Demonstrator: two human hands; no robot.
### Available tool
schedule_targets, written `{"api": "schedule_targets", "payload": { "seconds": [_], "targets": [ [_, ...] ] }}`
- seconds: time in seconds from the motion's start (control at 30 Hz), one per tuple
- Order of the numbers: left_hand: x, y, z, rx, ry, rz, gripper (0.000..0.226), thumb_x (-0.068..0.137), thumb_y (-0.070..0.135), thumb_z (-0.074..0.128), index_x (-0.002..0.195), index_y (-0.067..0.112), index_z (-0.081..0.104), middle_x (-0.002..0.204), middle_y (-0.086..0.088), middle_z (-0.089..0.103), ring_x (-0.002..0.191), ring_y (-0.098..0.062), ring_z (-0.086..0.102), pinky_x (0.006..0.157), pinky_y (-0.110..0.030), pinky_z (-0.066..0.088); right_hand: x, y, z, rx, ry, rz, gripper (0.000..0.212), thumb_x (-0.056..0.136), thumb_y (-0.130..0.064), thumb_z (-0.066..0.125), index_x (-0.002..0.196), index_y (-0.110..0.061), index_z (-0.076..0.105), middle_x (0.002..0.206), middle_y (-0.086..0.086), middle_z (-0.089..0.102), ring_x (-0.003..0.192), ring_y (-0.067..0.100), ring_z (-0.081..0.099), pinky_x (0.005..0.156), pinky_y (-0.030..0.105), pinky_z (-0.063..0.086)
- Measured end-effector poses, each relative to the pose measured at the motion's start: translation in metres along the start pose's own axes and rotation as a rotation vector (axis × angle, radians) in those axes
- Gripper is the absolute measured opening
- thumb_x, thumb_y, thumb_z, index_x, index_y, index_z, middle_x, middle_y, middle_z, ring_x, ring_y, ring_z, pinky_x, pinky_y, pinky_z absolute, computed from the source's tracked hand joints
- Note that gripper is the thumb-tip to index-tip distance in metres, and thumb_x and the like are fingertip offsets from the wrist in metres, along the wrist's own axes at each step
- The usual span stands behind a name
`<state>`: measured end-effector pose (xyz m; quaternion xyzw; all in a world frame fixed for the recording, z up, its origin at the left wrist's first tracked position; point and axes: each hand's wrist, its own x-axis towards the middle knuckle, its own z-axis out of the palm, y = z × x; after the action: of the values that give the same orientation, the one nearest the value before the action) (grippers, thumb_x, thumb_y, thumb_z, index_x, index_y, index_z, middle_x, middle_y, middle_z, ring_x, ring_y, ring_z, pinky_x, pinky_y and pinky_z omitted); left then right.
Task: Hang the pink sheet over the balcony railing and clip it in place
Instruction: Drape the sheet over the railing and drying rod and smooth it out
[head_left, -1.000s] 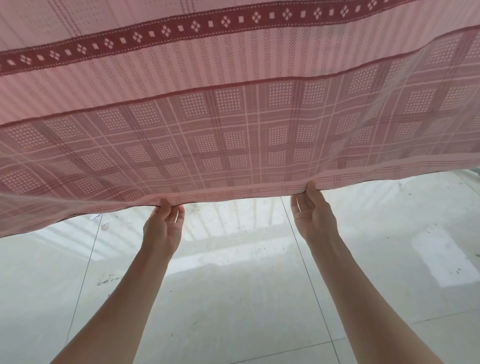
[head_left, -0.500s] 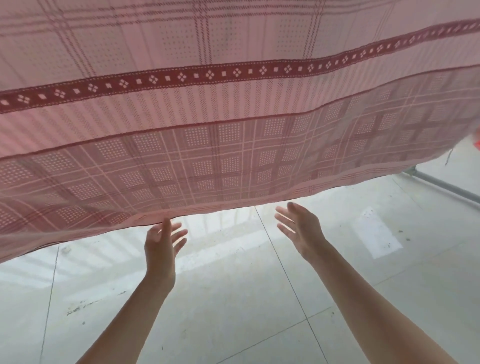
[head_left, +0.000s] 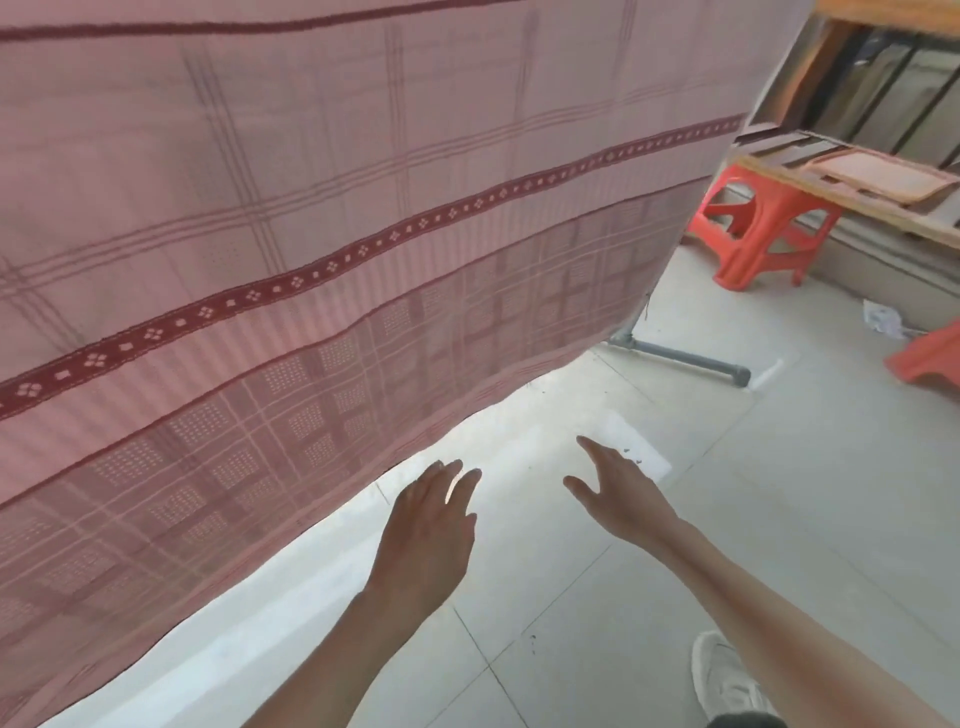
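Left hand (head_left: 423, 525) back up, fingers spread, empty, just below hem of sheet, not touching. Right hand (head_left: 618, 493) likewise spread and empty, thumb out, over pale tiled floor (head_left: 779, 519). Pink woven sheet with dark red diamond-pattern band and checked border (head_left: 311, 234) hangs draped, filling upper left of view, lower edge slanting above floor. Grey metal pipe stand foot (head_left: 680, 356) under sheet's right edge. Orange plastic stool (head_left: 758, 228) beyond, beside wooden board (head_left: 852, 192). White shoe (head_left: 727, 680) bottom right.
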<state>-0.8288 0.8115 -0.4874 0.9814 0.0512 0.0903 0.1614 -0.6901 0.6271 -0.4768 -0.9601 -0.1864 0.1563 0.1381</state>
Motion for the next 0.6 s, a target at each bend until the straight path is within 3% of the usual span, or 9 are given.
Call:
{"api": "schedule_targets", "payload": {
  "seconds": [0.07,0.2,0.3,0.43,0.53,0.6],
  "targets": [
    [0.030,0.021,0.015,0.058,0.014,0.028,0.050,0.069,0.018,0.078,0.115,0.010,0.064,0.120,-0.010,0.064,0.111,-0.027,0.060,0.086,-0.041,0.053,0.023,0.031,-0.012,0.021,0.036,-0.002,0.060,0.093,-0.042,0.043,0.145,-0.023,0.021,0.149,0.003,0.033,0.134,0.024,0.034,0.104,0.039,0.033],
    [0.099,0.056,0.059,0.110,0.016,-0.010,0.051,0.084,0.021,0.063,0.132,0.010,0.049,0.139,-0.012,0.047,0.130,-0.031,0.043,0.104,-0.047,0.039,0.088,0.094,-0.030,0.149,0.078,-0.037,0.059,0.093,-0.042,0.043,0.144,-0.021,0.024,0.147,0.006,0.037,0.132,0.024,0.037,0.105,0.038,0.033],
    [0.149,0.075,0.095,0.101,0.103,-0.072,0.052,0.082,0.016,0.066,0.130,0.004,0.050,0.137,-0.017,0.048,0.126,-0.035,0.046,0.101,-0.049,0.041,0.144,0.128,-0.048,0.406,0.113,-0.049,0.055,0.093,-0.040,0.047,0.141,-0.017,0.033,0.140,0.007,0.046,0.126,0.022,0.046,0.103,0.034,0.035],
    [0.204,0.098,0.132,-0.209,0.236,-0.342,0.056,0.093,0.030,0.048,0.143,0.014,0.028,0.150,-0.003,0.028,0.139,-0.018,0.023,0.113,-0.036,0.021,0.215,0.157,-0.078,0.913,0.014,0.019,0.043,0.093,-0.042,0.045,0.126,-0.014,0.047,0.129,0.009,0.054,0.115,0.024,0.053,0.094,0.040,0.047],
    [0.234,0.113,0.134,-0.507,0.349,-0.549,0.060,0.090,0.036,0.051,0.142,0.018,0.027,0.149,0.003,0.030,0.136,-0.015,0.029,0.111,-0.032,0.025,0.260,0.161,-0.104,1.322,-0.127,0.036,0.030,0.093,-0.041,0.047,0.113,-0.018,0.050,0.124,0.007,0.053,0.112,0.025,0.053,0.088,0.040,0.050],
    [0.253,0.120,0.126,-0.711,0.439,-0.725,0.051,0.088,0.041,0.054,0.133,0.020,0.041,0.139,0.006,0.042,0.127,-0.011,0.040,0.100,-0.022,0.032,0.291,0.159,-0.126,1.527,-0.182,-0.019,0.041,0.092,-0.043,0.049,0.123,-0.016,0.048,0.127,0.005,0.051,0.115,0.023,0.052,0.087,0.039,0.049]
  ]
}}
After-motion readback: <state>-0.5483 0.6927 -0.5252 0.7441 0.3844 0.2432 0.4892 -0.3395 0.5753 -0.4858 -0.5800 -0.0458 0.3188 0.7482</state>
